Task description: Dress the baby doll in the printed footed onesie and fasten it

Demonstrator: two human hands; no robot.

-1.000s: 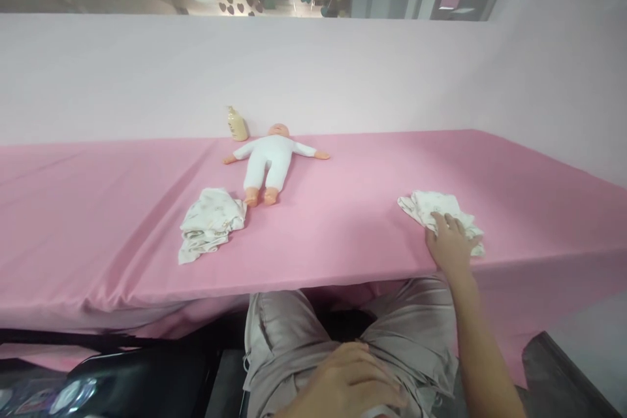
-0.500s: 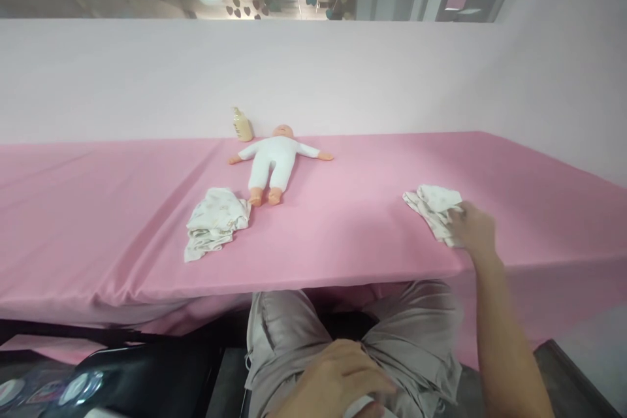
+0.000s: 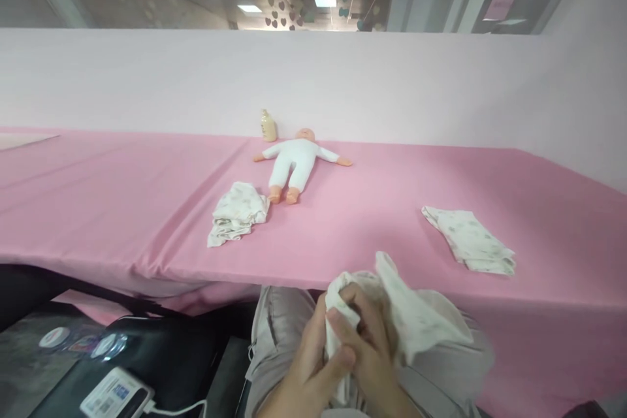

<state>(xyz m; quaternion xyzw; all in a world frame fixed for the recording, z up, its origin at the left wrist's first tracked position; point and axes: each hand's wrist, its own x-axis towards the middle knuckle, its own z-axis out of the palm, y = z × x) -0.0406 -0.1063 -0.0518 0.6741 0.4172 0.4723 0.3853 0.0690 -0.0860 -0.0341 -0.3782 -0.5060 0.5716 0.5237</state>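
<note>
Over my lap, my left hand (image 3: 309, 358) and my right hand (image 3: 367, 346) are close together, both with fingers curled on a crumpled white cloth (image 3: 421, 326). Part of that cloth wraps up between my fingers, and a loose end spreads out to the right over my thigh. On the right side of the table lies a folded white cloth (image 3: 467, 240) with a faint print. A bunched, printed white cloth (image 3: 239, 210) sits left of centre, by the feet of a doll (image 3: 296, 160) in a white suit. The doll lies on its back with arms spread.
A pink-covered table (image 3: 362, 222) runs across in front of me to a white wall (image 3: 294, 78). Behind the doll's left-hand side stands a pale yellow pump bottle (image 3: 268, 127). A white device (image 3: 117, 395) with a cable and plastic bottles (image 3: 108, 346) are at lower left.
My right hand has moved from the right-hand cloths back to my lap, where both hands now hold a white cloth. A flatter folded cloth stays at that spot. The view has shifted left.
</note>
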